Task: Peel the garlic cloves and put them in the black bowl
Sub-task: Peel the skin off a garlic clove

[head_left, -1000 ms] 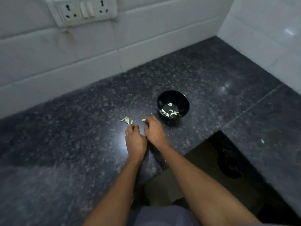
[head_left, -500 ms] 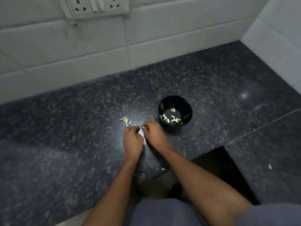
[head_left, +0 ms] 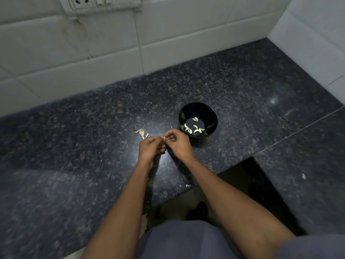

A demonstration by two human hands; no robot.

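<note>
Fingertips of both hands pinching garlic clove, peeling skin; next, probably dropping clove into black bowl.

Both hands lifted off the counter, now pinching a garlic clove between them

From where I'm steering, the black bowl has bare counter right of and behind it; garlic scraps lie left, walls farther back.
</note>
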